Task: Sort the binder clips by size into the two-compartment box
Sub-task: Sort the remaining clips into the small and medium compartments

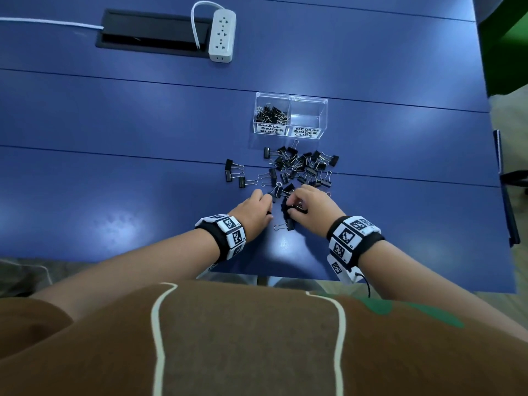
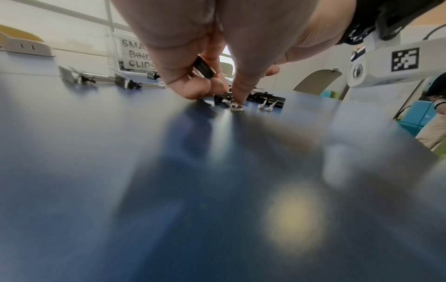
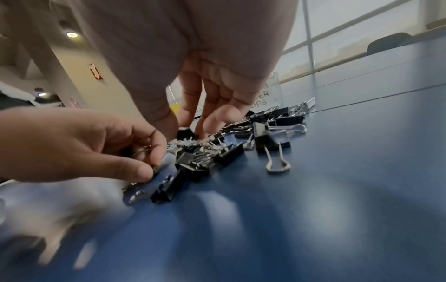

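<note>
1. A person stands at the near edge of a blue table (image 1: 114,115), with both hands down at the near side of a scattered pile of black binder clips (image 1: 300,167).
2. The left hand (image 1: 254,208) has its fingers curled. The left wrist view shows a small black clip (image 2: 204,67) tucked between its fingers, while its fingertips (image 2: 237,96) press down on the wire loops of another clip lying on the table.
3. The right hand (image 1: 310,208) reaches into the pile with its fingers bent downward. The head view suggests clips bunched under them, but it is not clear from any view whether they are truly grasped.
4. The clear two-compartment box (image 1: 291,117) sits just beyond the pile, toward the middle of the table.
5. Its left compartment (image 1: 271,114), labelled for small binder clips, already holds a heap of clips.
6. Its right compartment (image 1: 309,118), labelled for medium binder clips, looks empty.
7. Three larger clips (image 1: 233,172) lie apart, just left of the pile.
8. Judging from this, the small clips are partly sorted, but dozens remain on the table and none of the medium ones have gone in.
9. A white power strip (image 1: 222,35) rests near the far edge.
</note>
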`<action>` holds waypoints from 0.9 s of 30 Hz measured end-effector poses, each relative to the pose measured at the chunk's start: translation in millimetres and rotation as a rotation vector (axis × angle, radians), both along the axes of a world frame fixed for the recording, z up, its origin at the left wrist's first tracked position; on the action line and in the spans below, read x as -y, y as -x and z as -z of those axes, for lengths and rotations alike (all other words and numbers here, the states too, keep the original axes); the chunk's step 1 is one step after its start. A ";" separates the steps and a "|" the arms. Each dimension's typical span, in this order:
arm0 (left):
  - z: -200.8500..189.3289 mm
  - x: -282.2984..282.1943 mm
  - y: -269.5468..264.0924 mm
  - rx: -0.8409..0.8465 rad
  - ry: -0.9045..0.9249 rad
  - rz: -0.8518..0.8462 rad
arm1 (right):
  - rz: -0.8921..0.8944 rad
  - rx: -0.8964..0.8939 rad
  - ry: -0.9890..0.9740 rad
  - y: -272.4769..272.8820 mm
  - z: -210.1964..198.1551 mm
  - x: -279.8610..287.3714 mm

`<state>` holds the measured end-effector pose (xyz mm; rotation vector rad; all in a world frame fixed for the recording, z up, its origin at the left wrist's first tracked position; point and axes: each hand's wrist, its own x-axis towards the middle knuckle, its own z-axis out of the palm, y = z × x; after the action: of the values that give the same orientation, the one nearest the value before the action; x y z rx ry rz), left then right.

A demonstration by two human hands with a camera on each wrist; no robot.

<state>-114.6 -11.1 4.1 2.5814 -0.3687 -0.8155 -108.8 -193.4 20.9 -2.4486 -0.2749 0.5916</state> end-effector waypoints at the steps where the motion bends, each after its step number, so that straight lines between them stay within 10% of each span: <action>1: -0.1 -1.6 -0.6 0.008 0.000 0.004 | -0.015 -0.006 -0.005 -1.0 -1.7 0.9; 18: -0.9 -15.2 -16.7 0.037 0.159 -0.299 | 0.094 0.014 0.101 -38.4 13.9 -5.9; 27: -40.2 3.9 -111.5 0.137 0.267 -0.516 | 0.143 0.095 0.119 -57.3 8.5 4.7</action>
<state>-3.1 -14.9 44.3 2.3246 0.1449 -0.3771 -51.5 -198.1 12.4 -2.5889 -0.1034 0.4424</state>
